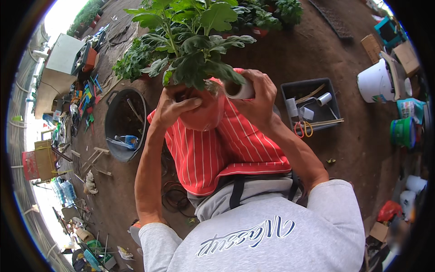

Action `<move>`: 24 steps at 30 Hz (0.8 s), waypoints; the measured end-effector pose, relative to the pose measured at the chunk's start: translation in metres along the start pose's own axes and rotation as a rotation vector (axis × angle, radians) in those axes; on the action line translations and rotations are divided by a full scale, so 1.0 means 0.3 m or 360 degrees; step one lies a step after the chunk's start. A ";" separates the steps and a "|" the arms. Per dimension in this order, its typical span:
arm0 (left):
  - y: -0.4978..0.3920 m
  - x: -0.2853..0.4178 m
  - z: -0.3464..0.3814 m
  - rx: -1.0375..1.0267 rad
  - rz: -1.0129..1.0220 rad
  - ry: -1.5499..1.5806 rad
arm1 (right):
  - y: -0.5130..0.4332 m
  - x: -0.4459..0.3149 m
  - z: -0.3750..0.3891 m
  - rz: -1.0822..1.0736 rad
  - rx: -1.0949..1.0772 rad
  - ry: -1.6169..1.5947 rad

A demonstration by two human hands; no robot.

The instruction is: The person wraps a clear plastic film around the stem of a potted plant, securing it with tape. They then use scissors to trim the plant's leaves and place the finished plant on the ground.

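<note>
A leafy green potted plant (195, 51) stands in front of me in a terracotta-coloured pot (202, 115), above the red striped apron (200, 153) over my lap. My left hand (175, 106) grips the pot's left side near the rim, thumb across its front. On the other side, my right hand (260, 93) is closed around a roll of film (243, 91), its hollow core facing the pot. A glossy clear layer shows on the pot's right side, close to the roll. Leaves cover much of the pot's rim.
A black tub (125, 125) with a plastic bottle and sticks stands left. To the right, a dark tray (310, 105) holds scissors (303, 129), small rolls and sticks. Farther right are a white bucket (375, 81) and a green bucket (402, 132). More potted plants (261, 15) stand ahead.
</note>
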State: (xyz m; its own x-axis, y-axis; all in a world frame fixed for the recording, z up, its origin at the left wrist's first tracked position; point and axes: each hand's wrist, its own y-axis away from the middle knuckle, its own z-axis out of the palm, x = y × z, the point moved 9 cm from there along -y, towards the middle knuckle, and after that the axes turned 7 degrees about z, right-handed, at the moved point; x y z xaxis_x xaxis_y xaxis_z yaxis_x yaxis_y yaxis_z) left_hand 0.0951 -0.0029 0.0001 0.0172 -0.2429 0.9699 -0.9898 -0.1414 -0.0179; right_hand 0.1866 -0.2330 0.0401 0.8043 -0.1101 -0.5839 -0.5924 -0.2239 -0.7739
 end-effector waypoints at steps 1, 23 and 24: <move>0.002 -0.005 -0.001 0.0024 -0.0008 -0.0003 | -0.033 -0.044 0.004 0.0027 -0.0010 0.0090; 0.038 -0.006 0.015 0.0540 0.0470 -0.0126 | 0.006 -0.343 0.173 0.0469 -0.0391 0.0442; 0.041 0.010 0.028 0.0636 0.0452 -0.0007 | 0.018 -0.352 0.180 0.0478 -0.0441 0.0444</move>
State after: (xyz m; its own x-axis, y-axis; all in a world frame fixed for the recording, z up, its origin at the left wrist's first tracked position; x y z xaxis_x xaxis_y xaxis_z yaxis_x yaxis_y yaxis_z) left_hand 0.0840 -0.0133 0.0008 -0.2443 -0.3290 0.9122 -0.8236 -0.4262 -0.3743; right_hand 0.0960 -0.1702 0.0843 0.6036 -0.4557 -0.6542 -0.7962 -0.3872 -0.4649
